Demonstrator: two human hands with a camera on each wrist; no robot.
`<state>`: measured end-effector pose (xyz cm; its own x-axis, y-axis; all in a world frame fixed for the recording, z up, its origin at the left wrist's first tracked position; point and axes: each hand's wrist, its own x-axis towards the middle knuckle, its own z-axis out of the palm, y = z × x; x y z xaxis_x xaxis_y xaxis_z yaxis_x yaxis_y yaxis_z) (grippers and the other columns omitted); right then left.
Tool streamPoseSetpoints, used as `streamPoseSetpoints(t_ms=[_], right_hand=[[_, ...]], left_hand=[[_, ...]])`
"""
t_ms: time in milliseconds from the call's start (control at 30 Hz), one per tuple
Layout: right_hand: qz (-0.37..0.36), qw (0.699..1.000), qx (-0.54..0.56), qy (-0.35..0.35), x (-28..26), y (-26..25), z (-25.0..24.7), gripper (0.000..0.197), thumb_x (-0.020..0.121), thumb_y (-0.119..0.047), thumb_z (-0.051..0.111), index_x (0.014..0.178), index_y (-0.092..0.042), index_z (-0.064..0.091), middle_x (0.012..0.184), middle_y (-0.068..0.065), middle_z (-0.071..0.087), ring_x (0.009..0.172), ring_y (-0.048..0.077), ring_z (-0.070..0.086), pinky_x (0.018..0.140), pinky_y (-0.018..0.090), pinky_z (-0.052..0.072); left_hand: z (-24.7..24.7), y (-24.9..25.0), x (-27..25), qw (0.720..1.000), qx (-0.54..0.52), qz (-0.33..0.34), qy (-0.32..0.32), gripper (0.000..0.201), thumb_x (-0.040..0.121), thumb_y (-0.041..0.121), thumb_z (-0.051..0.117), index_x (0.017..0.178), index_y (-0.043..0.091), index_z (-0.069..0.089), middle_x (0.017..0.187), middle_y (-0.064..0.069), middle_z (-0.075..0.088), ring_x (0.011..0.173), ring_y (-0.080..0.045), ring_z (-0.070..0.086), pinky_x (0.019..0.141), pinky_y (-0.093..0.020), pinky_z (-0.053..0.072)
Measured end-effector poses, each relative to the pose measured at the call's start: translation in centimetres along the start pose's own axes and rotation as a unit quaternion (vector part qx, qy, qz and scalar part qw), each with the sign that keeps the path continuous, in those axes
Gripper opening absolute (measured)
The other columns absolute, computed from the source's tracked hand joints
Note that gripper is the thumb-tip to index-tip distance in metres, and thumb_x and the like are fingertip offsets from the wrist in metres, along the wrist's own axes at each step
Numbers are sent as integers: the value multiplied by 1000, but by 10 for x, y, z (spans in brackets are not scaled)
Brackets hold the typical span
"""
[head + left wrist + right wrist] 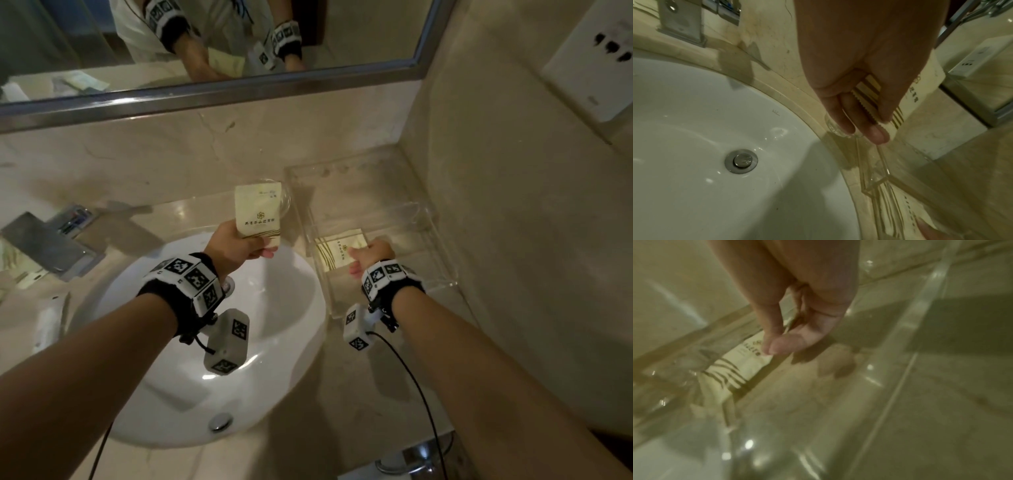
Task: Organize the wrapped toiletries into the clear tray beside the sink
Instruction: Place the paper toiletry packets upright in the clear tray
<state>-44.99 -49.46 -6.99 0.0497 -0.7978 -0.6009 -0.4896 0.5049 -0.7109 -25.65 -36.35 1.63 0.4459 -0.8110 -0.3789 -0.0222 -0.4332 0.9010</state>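
Over the sink, head view: the left hand (236,243) holds a cream wrapped packet (258,214) upright above the back rim of the white sink (274,342), fingers curled round its lower edge.
Tray, head view: the clear tray (442,274) stands on the marble desk (359,394) just right of the sink, in the corner by the wall.
Right hand, head view: the right hand (371,253) reaches into the tray and pinches the near end of a second packet (337,251), which lies flat on the tray floor.
Surroundings, head view: a faucet (44,243) sits at the left, a mirror (212,44) hangs above, and a wall socket plate (596,65) is at upper right.
Left wrist view: the fingers (877,134) and thumb pinch the striped, serrated end of the packet (867,94); below lie the sink basin (694,129), its drain (741,161) and a corner of the clear tray (875,183).
Right wrist view: blurred; thumb and fingers (781,345) are pressed together on the packet's edge (748,366), which rests inside the tray beside its clear wall (920,305).
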Motion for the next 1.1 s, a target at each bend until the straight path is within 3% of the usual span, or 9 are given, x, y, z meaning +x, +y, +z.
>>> streamPoseSetpoints(t_ms=[133, 233, 300, 400, 633, 767, 867, 1000, 1100], right_hand=[[-18, 988, -136, 67, -9, -3, -15, 63, 81, -50, 63, 117, 0, 49, 111, 17, 65, 94, 32, 66, 78, 35, 54], [-90, 984, -139, 69, -19, -4, -26, 43, 88, -50, 53, 94, -8, 59, 90, 9, 63, 83, 26, 57, 66, 27, 43], [-163, 984, -74, 28, -30, -8, -34, 38, 88, -49, 53, 69, -16, 48, 66, 0, 51, 64, 19, 49, 55, 25, 41], [-199, 976, 17, -89, -43, -25, -42, 24, 88, -39, 57, 90, -16, 55, 77, -3, 58, 64, 12, 54, 57, 21, 50], [-55, 956, 125, -260, -49, -26, -66, 25, 88, 0, 58, 113, -1, 57, 94, 5, 66, 85, 17, 64, 67, 24, 58], [-64, 992, -47, -96, -28, -12, -90, 42, 86, -5, 62, 127, 0, 53, 127, 18, 59, 110, 29, 59, 85, 32, 49], [-81, 969, -232, 33, -14, -5, -110, 51, 87, -13, 61, 133, -1, 43, 131, 16, 55, 118, 31, 55, 88, 30, 45], [-86, 953, -275, 92, -1, -4, -122, 38, 89, -11, 58, 123, -5, 41, 118, 17, 62, 104, 32, 62, 74, 33, 49], [-127, 925, -334, 131, 3, -5, -112, 47, 87, -13, 61, 128, -6, 38, 126, 18, 55, 113, 34, 55, 86, 38, 47]], left_hand=[[6, 7, 1, 1000, 9, 2, -13, 25, 83, -7, 57, 105, 4, 58, 81, -6, 64, 47, -2, 65, 56, -14, 54], [15, 16, 0, 998, 44, 1, -44, 21, 81, -7, 59, 98, 5, 62, 78, -4, 65, 49, -1, 63, 52, -11, 50], [26, 22, -1, 993, 84, -8, -78, 17, 78, -9, 60, 83, 7, 65, 68, -1, 65, 52, -6, 59, 48, -11, 46], [41, 27, 0, 984, 121, -19, -130, 20, 76, -9, 63, 69, 10, 64, 61, -3, 60, 55, -14, 49, 45, -13, 41], [77, 33, -2, 981, 130, 6, -141, 17, 82, 11, 65, 70, 22, 65, 38, 16, 56, 37, 2, 45, 43, -9, 37], [84, 32, 3, 985, 115, -11, -126, 17, 85, 12, 63, 68, 12, 62, 37, 7, 54, 36, -5, 40, 38, -12, 34], [84, 27, 8, 986, 114, -24, -119, 15, 85, 12, 63, 70, 12, 62, 45, 4, 57, 43, -10, 41, 40, -14, 35], [82, 20, 11, 984, 129, -30, -118, 12, 88, 12, 59, 76, 11, 61, 65, -6, 57, 52, -14, 45, 43, -12, 38], [80, 15, 15, 983, 134, -39, -119, 12, 88, 13, 58, 76, 14, 60, 68, -5, 58, 57, -15, 48, 53, -17, 40]])
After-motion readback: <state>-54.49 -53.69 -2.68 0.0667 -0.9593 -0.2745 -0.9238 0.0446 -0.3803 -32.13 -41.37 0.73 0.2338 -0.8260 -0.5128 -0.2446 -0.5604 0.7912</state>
